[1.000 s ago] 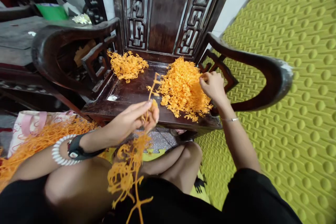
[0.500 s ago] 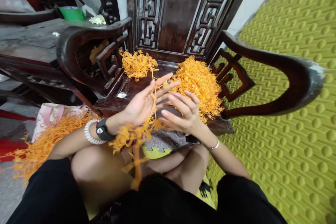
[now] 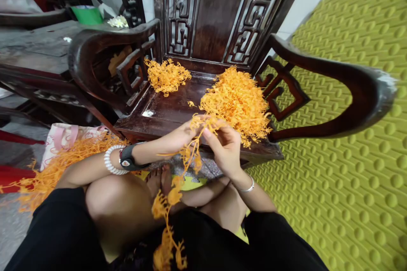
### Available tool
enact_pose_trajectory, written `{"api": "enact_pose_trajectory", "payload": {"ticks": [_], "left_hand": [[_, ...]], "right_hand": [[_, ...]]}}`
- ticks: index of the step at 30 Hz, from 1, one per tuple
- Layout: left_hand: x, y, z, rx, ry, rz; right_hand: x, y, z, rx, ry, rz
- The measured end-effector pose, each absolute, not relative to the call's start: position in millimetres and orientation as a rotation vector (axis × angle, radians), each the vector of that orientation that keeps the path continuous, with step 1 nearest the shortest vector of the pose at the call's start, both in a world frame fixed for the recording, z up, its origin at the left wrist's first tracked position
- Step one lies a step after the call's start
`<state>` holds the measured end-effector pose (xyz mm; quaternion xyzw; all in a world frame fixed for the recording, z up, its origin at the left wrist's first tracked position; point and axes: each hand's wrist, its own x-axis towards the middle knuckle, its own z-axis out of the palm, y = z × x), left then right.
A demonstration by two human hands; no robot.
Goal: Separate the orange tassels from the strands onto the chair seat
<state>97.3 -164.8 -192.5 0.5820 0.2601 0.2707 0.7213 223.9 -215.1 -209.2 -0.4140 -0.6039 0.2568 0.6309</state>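
Note:
An orange branching strand (image 3: 193, 152), which looks like plastic, hangs from between my hands down over my lap. My right hand (image 3: 227, 146) is closed, thumb and fingers pinching the strand's upper end. My left hand (image 3: 182, 134) meets it from the other side, fingers closed at the same end and partly hidden behind the orange tips. Just beyond, on the wooden chair seat (image 3: 171, 114), lie a large pile of orange pieces (image 3: 237, 103) by the right arm and a smaller pile (image 3: 167, 77) at the back left. One loose orange piece (image 3: 191, 103) sits between them.
Curved chair arms (image 3: 349, 76) stand on both sides of the seat. At my left is a cloth bag (image 3: 52, 146) beside a heap of long orange strands (image 3: 76, 156). A dark side table (image 3: 34, 46) holds a green tape roll (image 3: 87, 15). Yellow textured matting (image 3: 349, 169) covers the right.
My hands were spread apart around the strand and have come together, closing on its upper end. A loose orange piece now shows on the seat. The strand hangs lower.

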Motion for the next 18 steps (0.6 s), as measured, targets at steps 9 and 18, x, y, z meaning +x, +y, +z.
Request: {"api": "enact_pose_trajectory", "payload": {"ticks": [9, 18], "left_hand": [[78.7, -155.1, -177.6, 1.842, 0.787, 1.256], [57.6, -174.1, -141.5, 2.26, 0.745, 0.629]], "right_hand": [[212.4, -217.1, -205.0, -0.983, -1.145, 0.546], [228.4, -206.7, -188.1, -0.972, -1.211, 0.958]]}}
